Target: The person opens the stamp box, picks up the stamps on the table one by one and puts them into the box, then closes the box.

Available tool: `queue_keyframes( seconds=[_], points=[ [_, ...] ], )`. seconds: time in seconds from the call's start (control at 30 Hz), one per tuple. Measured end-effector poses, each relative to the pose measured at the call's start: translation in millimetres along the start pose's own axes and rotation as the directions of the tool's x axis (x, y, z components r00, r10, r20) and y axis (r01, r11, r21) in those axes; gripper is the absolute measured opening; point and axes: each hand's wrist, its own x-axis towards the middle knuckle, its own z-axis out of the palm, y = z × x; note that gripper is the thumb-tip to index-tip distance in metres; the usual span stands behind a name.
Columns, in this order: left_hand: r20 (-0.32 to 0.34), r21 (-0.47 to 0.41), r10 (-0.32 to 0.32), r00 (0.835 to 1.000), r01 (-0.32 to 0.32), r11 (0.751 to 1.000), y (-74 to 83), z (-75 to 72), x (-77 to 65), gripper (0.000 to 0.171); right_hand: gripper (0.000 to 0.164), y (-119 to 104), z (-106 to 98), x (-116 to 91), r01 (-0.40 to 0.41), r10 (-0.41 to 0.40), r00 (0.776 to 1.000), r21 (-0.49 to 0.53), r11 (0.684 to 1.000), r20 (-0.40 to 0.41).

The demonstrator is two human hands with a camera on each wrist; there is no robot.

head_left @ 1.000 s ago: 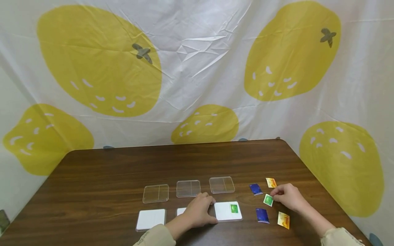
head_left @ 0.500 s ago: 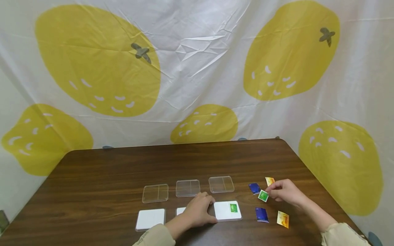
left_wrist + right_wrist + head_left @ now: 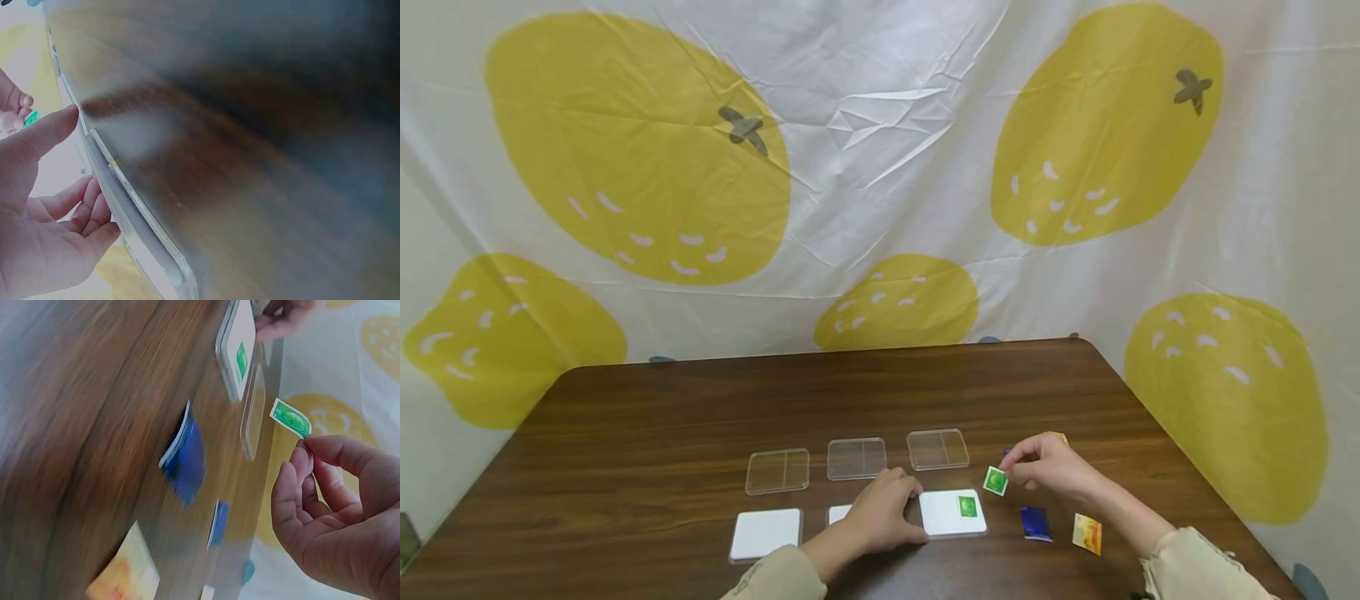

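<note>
My right hand [image 3: 1052, 467] pinches a green postage stamp [image 3: 996, 481] by one corner, between thumb and forefinger. The stamp hangs in the air just right of a clear plastic case [image 3: 953, 533]. Inside that case lies a white card [image 3: 940, 512], with another green stamp [image 3: 967, 507] at its right side. With thumb and forefinger spread across the case's left end, my left hand [image 3: 883, 512] holds it at the near and far edges. The left wrist view shows the left thumb [image 3: 59, 128] at a case edge. My left hand partly covers a middle case with a white card [image 3: 838, 514].
Three clear lids [image 3: 937, 450] lie in a row behind the cases. Another case with a white card [image 3: 766, 535] is at the left. A blue stamp [image 3: 1036, 523] and an orange stamp [image 3: 1087, 534] lie at the right; two more are mostly behind my right hand.
My right hand has lifted the green stamp from among the loose stamps and carried it left toward the right-hand case. The left hand has stayed in place.
</note>
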Motion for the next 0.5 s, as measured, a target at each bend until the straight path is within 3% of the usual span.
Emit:
queue_keyframes(
  seconds=[0.23,0.5],
  points=[
    [-0.008,0.001,0.0,1.0,0.0,1.0,0.0,1.3,0.3,0.05,0.012,-10.9,25.5,13.7,0.068,-0.069,0.993,0.005,0.998,0.1],
    [-0.014,0.002,0.0,1.0,0.0,1.0,-0.4,1.8,1.0,0.05,0.009,-13.9,50.3,24.5,0.065,-0.06,0.981,-0.022,0.998,0.185]
  ],
)
